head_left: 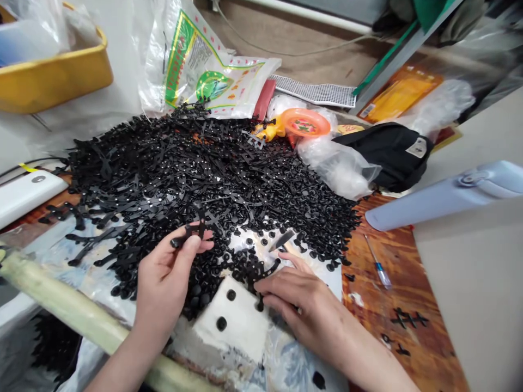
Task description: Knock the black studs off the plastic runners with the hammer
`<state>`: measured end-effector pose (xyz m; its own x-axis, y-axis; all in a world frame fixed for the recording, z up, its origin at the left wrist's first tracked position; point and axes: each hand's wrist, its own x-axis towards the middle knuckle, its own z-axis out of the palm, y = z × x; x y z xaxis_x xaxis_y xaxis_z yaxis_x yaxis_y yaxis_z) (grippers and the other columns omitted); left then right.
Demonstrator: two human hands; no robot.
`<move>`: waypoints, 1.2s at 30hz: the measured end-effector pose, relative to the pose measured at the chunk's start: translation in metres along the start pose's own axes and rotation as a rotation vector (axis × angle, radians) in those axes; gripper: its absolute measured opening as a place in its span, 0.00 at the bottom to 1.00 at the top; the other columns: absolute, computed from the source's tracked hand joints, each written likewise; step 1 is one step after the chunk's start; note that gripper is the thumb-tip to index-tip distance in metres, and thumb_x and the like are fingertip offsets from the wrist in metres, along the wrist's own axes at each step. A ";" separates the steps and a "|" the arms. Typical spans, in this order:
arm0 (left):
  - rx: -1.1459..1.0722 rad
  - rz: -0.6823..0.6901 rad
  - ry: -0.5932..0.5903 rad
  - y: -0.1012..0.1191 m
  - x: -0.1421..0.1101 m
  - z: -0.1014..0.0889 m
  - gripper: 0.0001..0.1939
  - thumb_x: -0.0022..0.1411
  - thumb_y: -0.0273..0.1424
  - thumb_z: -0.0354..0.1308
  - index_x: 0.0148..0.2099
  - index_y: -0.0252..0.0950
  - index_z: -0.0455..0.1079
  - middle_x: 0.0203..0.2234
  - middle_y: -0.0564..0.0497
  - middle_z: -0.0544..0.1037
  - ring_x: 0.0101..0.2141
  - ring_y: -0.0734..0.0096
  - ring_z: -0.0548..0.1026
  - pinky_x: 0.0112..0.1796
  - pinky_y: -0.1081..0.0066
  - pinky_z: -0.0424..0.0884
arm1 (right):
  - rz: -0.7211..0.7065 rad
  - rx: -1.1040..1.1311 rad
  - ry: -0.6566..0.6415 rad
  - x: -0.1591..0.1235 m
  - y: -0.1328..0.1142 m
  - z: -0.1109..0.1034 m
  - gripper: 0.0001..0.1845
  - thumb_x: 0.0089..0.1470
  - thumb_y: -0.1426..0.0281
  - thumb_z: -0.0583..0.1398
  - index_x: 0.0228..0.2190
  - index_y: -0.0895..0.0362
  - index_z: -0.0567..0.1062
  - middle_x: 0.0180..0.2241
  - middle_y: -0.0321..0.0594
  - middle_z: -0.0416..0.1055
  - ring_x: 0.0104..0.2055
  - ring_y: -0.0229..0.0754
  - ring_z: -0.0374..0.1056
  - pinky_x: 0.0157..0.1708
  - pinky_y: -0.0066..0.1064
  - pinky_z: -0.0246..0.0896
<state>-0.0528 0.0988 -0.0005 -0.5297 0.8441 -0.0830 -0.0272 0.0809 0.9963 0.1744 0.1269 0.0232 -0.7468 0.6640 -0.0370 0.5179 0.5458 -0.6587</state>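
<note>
My left hand is closed, with thumb and fingers pinching a black crossed strip piece with a round knob at one end. It is raised just above a heap of small black parts. Over the right side of a white block, my right hand has its fingertips together on a small black round-headed stud. Two black round studs sit in the block's top. By my right index finger lies a flat dark strip; I cannot tell whether it is held.
A pale roller-like bar crosses the near left edge. To the right are a screwdriver, a light blue bottle and a black pouch. A printed plastic bag and a yellow bin stand at the back.
</note>
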 end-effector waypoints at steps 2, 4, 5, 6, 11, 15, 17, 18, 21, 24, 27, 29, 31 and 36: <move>-0.024 -0.031 -0.018 0.004 -0.005 -0.003 0.11 0.61 0.37 0.62 0.46 0.40 0.74 0.32 0.54 0.84 0.31 0.67 0.81 0.39 0.70 0.75 | -0.004 -0.036 0.014 -0.002 0.004 0.002 0.13 0.62 0.79 0.55 0.41 0.51 0.75 0.32 0.35 0.74 0.36 0.41 0.70 0.55 0.43 0.54; -0.054 -0.094 -0.053 0.004 -0.010 -0.007 0.10 0.60 0.37 0.64 0.42 0.40 0.74 0.31 0.55 0.83 0.33 0.70 0.81 0.41 0.74 0.74 | -0.006 -0.070 0.042 -0.003 0.005 0.003 0.13 0.62 0.79 0.54 0.40 0.52 0.75 0.32 0.35 0.74 0.35 0.41 0.70 0.58 0.47 0.49; -0.060 -0.133 -0.072 0.004 -0.013 -0.009 0.09 0.58 0.37 0.65 0.40 0.40 0.75 0.32 0.55 0.83 0.35 0.71 0.80 0.41 0.76 0.73 | -0.002 -0.083 0.063 -0.003 0.004 0.003 0.13 0.62 0.79 0.54 0.40 0.52 0.75 0.32 0.35 0.74 0.36 0.41 0.70 0.59 0.48 0.46; -0.058 -0.169 -0.086 0.003 -0.016 -0.011 0.09 0.57 0.37 0.67 0.39 0.40 0.76 0.34 0.55 0.83 0.36 0.72 0.79 0.42 0.78 0.72 | 0.003 -0.092 0.080 -0.004 0.002 0.002 0.13 0.62 0.79 0.54 0.41 0.52 0.74 0.33 0.35 0.73 0.36 0.41 0.69 0.58 0.48 0.46; -0.006 -0.267 -0.078 0.002 -0.027 -0.023 0.12 0.47 0.37 0.73 0.33 0.38 0.77 0.31 0.56 0.81 0.32 0.76 0.75 0.34 0.85 0.71 | 0.027 -0.090 -0.034 -0.009 -0.013 0.006 0.08 0.62 0.77 0.57 0.39 0.53 0.73 0.35 0.37 0.69 0.40 0.45 0.63 0.44 0.41 0.56; -0.016 -0.310 -0.121 0.002 -0.030 -0.030 0.16 0.50 0.37 0.71 0.41 0.40 0.76 0.22 0.58 0.78 0.23 0.76 0.73 0.26 0.81 0.71 | 0.086 -0.250 0.001 -0.013 -0.001 0.015 0.09 0.60 0.80 0.57 0.28 0.57 0.71 0.32 0.39 0.65 0.37 0.46 0.59 0.43 0.43 0.55; -0.041 -0.337 -0.130 0.002 -0.030 -0.032 0.17 0.50 0.37 0.70 0.42 0.39 0.74 0.21 0.57 0.78 0.22 0.74 0.73 0.24 0.79 0.71 | 0.119 -0.333 0.111 -0.011 0.007 0.019 0.12 0.60 0.82 0.55 0.28 0.59 0.71 0.31 0.41 0.64 0.36 0.47 0.58 0.44 0.45 0.54; -0.053 -0.353 -0.136 0.002 -0.030 -0.033 0.17 0.50 0.37 0.70 0.41 0.39 0.74 0.20 0.56 0.78 0.22 0.74 0.72 0.23 0.78 0.71 | 0.129 -0.343 0.151 -0.009 0.009 0.020 0.11 0.60 0.83 0.55 0.29 0.59 0.72 0.31 0.41 0.64 0.36 0.47 0.58 0.43 0.45 0.53; -0.087 -0.410 -0.195 0.004 -0.031 -0.030 0.14 0.50 0.36 0.70 0.37 0.38 0.71 0.20 0.55 0.79 0.21 0.73 0.72 0.24 0.77 0.70 | 0.090 -0.237 0.103 0.002 -0.005 0.027 0.10 0.59 0.83 0.56 0.36 0.59 0.74 0.34 0.41 0.66 0.38 0.47 0.60 0.40 0.40 0.56; -0.140 -0.470 -0.253 0.006 -0.032 -0.027 0.13 0.52 0.35 0.69 0.36 0.37 0.70 0.19 0.53 0.79 0.21 0.72 0.74 0.25 0.76 0.69 | 0.006 -0.214 -0.004 0.015 -0.026 0.040 0.11 0.55 0.85 0.59 0.37 0.58 0.74 0.33 0.40 0.67 0.35 0.45 0.61 0.36 0.36 0.58; -0.202 -0.503 -0.257 0.006 -0.033 -0.026 0.13 0.53 0.36 0.67 0.38 0.37 0.70 0.19 0.53 0.79 0.21 0.70 0.75 0.25 0.74 0.69 | 0.004 -0.294 0.022 0.018 -0.030 0.052 0.12 0.50 0.88 0.60 0.31 0.59 0.72 0.30 0.39 0.67 0.32 0.45 0.61 0.34 0.37 0.58; -0.228 -0.515 -0.256 0.003 -0.033 -0.027 0.13 0.54 0.36 0.67 0.38 0.36 0.70 0.21 0.52 0.80 0.21 0.70 0.75 0.25 0.74 0.69 | 0.026 -0.266 0.080 0.016 -0.023 0.056 0.12 0.51 0.87 0.58 0.30 0.59 0.72 0.28 0.40 0.67 0.31 0.45 0.62 0.34 0.37 0.58; -0.227 -0.536 -0.253 0.001 -0.034 -0.028 0.13 0.54 0.36 0.67 0.37 0.36 0.70 0.21 0.51 0.80 0.21 0.71 0.75 0.26 0.74 0.69 | 0.037 -0.198 0.118 0.012 -0.015 0.057 0.12 0.54 0.85 0.56 0.33 0.59 0.73 0.29 0.40 0.68 0.32 0.46 0.63 0.34 0.37 0.58; -0.260 -0.577 -0.236 0.000 -0.038 -0.025 0.14 0.50 0.36 0.70 0.34 0.36 0.71 0.20 0.52 0.80 0.23 0.70 0.77 0.29 0.74 0.69 | 0.154 0.330 0.200 0.009 -0.020 0.047 0.09 0.63 0.72 0.55 0.42 0.56 0.74 0.35 0.40 0.72 0.37 0.44 0.67 0.37 0.34 0.61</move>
<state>-0.0538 0.0532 0.0037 -0.1699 0.7996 -0.5760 -0.4691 0.4484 0.7608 0.1378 0.0981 0.0007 -0.5586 0.8289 -0.0289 0.4315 0.2606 -0.8636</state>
